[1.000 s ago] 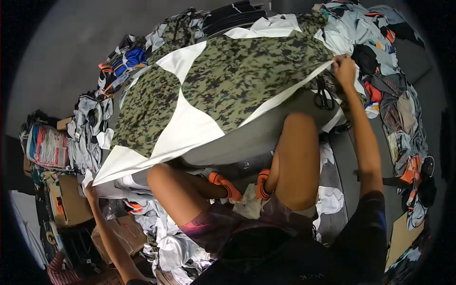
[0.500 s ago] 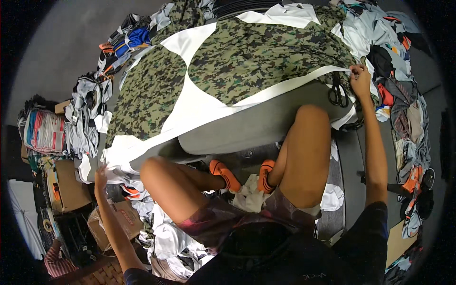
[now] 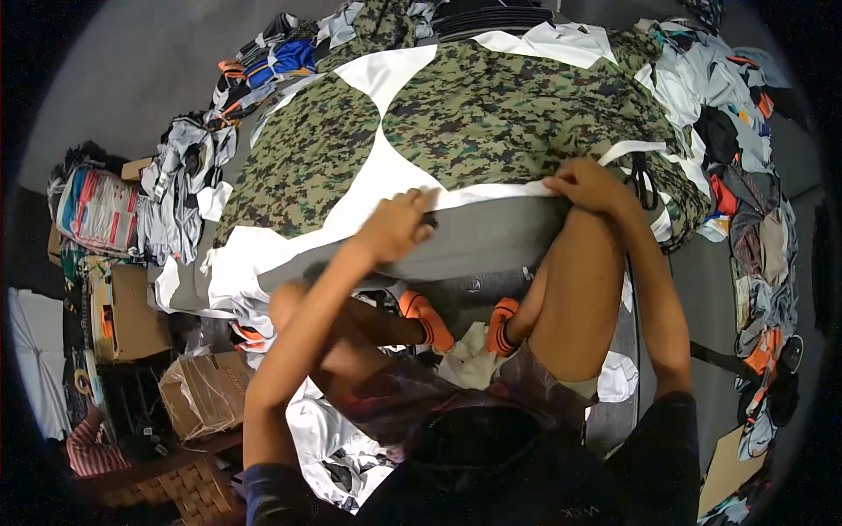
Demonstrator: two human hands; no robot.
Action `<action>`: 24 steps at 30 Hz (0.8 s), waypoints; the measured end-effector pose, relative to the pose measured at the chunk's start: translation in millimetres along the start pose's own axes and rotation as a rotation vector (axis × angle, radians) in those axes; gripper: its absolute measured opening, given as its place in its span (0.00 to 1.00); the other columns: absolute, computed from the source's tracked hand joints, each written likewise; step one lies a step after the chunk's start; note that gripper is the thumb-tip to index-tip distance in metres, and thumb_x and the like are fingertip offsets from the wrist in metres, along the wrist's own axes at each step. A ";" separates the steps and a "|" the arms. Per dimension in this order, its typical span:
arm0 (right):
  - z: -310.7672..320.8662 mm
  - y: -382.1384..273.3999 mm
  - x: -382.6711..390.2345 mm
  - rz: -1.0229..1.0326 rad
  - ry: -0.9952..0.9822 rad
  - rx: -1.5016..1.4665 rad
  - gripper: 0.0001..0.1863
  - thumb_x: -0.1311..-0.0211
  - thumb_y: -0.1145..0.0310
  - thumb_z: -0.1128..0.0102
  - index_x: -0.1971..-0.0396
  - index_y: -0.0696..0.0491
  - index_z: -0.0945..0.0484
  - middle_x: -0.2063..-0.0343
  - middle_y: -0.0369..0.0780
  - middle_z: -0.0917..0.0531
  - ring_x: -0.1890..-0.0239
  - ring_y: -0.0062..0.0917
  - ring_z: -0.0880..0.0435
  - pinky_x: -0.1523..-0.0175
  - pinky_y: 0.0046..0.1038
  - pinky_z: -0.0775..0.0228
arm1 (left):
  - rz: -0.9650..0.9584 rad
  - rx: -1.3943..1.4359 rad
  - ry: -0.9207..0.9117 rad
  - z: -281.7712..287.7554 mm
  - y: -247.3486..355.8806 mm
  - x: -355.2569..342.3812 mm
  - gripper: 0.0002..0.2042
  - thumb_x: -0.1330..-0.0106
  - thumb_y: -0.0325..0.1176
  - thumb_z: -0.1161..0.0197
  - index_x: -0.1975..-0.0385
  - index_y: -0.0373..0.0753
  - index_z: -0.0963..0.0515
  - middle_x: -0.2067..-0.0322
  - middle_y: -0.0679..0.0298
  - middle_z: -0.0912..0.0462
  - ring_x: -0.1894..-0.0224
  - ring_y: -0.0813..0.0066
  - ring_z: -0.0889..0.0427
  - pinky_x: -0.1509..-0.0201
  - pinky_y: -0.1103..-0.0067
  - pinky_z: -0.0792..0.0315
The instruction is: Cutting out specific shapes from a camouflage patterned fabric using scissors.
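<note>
A large camouflage-print fabric sheet point(image 3: 517, 114) with white unprinted gaps and edges lies spread over a grey padded surface in front of me. My right hand point(image 3: 592, 186) pinches its white near edge just above my right knee. My left hand point(image 3: 395, 228) is over the near edge by the middle white gap, thumb apart from the fingers; its fingertips are blurred. A loosened white strip point(image 3: 633, 151) curves up beyond my right hand. Black-handled scissors point(image 3: 645, 182) rest on the cloth at the right, their blades hidden.
Heaps of grey and white cloth scraps point(image 3: 180, 188) line the left, with more scraps point(image 3: 745, 197) on the right. A cardboard box point(image 3: 206, 394) stands at lower left, near another person's striped sleeve point(image 3: 92, 451). Dark stacked pieces point(image 3: 491, 17) lie at the far edge.
Both hands have moved inward from the fabric's two near corners. My left hand has let go of the left corner; my right has shifted left along the white edge. The view has shifted slightly.
</note>
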State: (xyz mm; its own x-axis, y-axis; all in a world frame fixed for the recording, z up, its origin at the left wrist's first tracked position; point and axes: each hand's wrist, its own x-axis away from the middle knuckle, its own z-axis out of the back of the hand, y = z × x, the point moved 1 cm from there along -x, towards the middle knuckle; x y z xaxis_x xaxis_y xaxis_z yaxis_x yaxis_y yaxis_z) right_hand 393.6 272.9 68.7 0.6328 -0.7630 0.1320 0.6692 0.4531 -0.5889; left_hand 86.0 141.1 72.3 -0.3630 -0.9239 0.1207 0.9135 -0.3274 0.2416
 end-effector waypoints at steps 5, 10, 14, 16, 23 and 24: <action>2.8 14.1 11.1 -0.165 -0.024 0.017 0.16 0.43 0.62 0.41 0.72 0.62 0.20 0.80 0.43 0.20 0.80 0.31 0.27 0.70 0.29 0.34 | 0.028 0.185 -0.165 -20.8 33.6 20.6 0.28 0.37 0.31 0.43 0.36 0.37 0.42 0.51 0.54 0.24 0.64 0.63 0.21 0.60 0.71 0.28; 15.0 9.4 -28.4 -0.120 0.189 0.087 0.19 0.40 0.57 0.45 0.68 0.61 0.19 0.74 0.43 0.19 0.75 0.33 0.25 0.65 0.31 0.32 | -0.108 0.511 -0.464 4.3 30.6 18.1 0.15 0.35 0.31 0.45 0.51 0.33 0.25 0.53 0.56 0.21 0.63 0.64 0.21 0.58 0.74 0.28; 2.0 76.9 -114.5 0.132 0.597 0.306 0.26 0.36 0.48 0.52 0.47 0.51 0.26 0.43 0.42 0.27 0.44 0.37 0.29 0.43 0.37 0.36 | -0.089 0.635 -0.060 20.0 -29.1 -57.7 0.14 0.34 0.33 0.45 0.52 0.33 0.24 0.51 0.56 0.22 0.56 0.61 0.22 0.49 0.75 0.30; -11.7 82.9 -154.6 0.101 0.585 0.364 0.27 0.36 0.46 0.54 0.45 0.49 0.28 0.41 0.39 0.31 0.41 0.36 0.33 0.42 0.38 0.38 | -0.123 0.510 0.208 11.6 -81.3 -108.3 0.16 0.33 0.35 0.46 0.49 0.34 0.26 0.45 0.56 0.27 0.50 0.60 0.26 0.44 0.75 0.34; 15.2 116.6 -216.6 0.023 0.555 0.539 0.32 0.35 0.36 0.66 0.37 0.36 0.37 0.34 0.30 0.40 0.32 0.33 0.45 0.38 0.39 0.41 | 0.282 0.036 0.463 -15.8 -190.6 -256.9 0.28 0.36 0.59 0.56 0.39 0.55 0.34 0.35 0.63 0.40 0.34 0.52 0.43 0.35 0.57 0.45; 26.0 120.8 -209.6 0.035 0.555 0.466 0.31 0.35 0.37 0.65 0.37 0.35 0.37 0.35 0.30 0.39 0.32 0.33 0.45 0.38 0.38 0.41 | 0.262 0.071 0.425 -14.3 -191.0 -275.2 0.29 0.37 0.60 0.55 0.38 0.55 0.35 0.34 0.64 0.42 0.33 0.53 0.46 0.34 0.56 0.48</action>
State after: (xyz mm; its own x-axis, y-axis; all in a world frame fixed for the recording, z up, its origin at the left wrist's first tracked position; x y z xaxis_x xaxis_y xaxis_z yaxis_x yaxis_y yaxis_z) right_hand 351.9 499.6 -9.4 0.4489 -0.8097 -0.3781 0.8268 0.5368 -0.1679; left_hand 14.1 455.0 -20.8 -0.0030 -0.9770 -0.2132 0.9437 -0.0733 0.3225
